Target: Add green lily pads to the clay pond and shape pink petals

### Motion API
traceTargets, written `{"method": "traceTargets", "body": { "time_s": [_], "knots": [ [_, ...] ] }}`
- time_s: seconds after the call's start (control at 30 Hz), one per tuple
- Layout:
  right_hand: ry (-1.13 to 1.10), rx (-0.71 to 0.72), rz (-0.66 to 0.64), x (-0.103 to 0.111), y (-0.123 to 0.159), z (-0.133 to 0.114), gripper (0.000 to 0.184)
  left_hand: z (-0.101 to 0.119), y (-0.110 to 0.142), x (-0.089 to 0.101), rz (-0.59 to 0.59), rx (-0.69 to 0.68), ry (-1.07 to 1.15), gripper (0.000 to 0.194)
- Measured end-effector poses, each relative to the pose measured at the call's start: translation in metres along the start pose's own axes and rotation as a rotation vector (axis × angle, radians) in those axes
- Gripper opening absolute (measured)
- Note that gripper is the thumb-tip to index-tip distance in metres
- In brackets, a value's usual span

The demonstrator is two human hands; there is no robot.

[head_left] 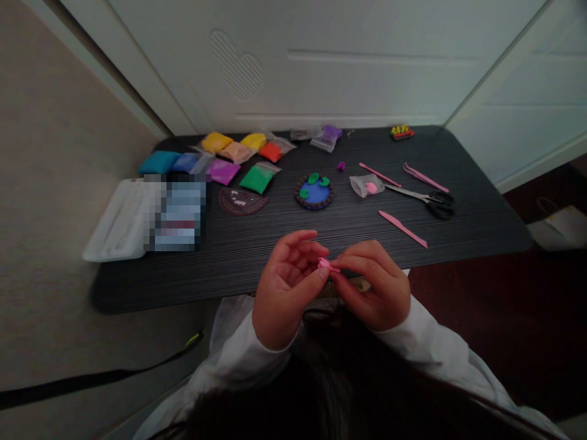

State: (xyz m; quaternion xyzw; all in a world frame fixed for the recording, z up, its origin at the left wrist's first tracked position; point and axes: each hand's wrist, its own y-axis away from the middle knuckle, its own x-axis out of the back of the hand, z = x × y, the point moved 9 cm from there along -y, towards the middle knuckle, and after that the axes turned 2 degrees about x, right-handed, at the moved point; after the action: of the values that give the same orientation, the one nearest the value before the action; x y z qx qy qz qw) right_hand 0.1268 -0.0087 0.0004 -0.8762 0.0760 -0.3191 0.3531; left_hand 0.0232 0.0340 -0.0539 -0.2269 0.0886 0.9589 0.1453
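Over the table's front edge, my left hand (288, 284) pinches a small piece of pink clay (324, 263) between thumb and fingers. From the other side my right hand (378, 284) grips the same piece with thumb and forefinger. Beyond my hands lies a round clay pond (314, 192), blue inside a dark beaded rim, with green leaf shapes on it. A bag of pink clay (367, 185) is to the right of the pond. A small purple clay piece (341, 166) sits just behind it.
Pink modelling tools (402, 229) and scissors (424, 197) lie at the right. Several bags of coloured clay (223, 172) spread over the back left, near a clear protractor (243, 201) and a white tray (123, 220). A small colourful clay piece (402, 132) stands at the back.
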Motion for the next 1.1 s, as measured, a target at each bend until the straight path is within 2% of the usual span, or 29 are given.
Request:
{"method": "traceTargets", "body": {
  "time_s": [0.63, 0.97, 1.1],
  "knots": [
    [-0.030, -0.039, 0.012, 0.0046, -0.0028, -0.0005, 0.026, 0.0043, 0.0013, 0.0009, 0.014, -0.031, -0.029, 0.042],
    [-0.018, -0.034, 0.018, 0.0023, -0.0006, 0.0002, 0.026, 0.0017, 0.0011, -0.0032, -0.047, -0.007, 0.041, 0.042],
    [-0.015, -0.012, 0.019, 0.0016, 0.0001, -0.0020, 0.028, 0.0003, 0.0008, -0.0034, -0.034, -0.001, 0.030, 0.039]
  ]
}}
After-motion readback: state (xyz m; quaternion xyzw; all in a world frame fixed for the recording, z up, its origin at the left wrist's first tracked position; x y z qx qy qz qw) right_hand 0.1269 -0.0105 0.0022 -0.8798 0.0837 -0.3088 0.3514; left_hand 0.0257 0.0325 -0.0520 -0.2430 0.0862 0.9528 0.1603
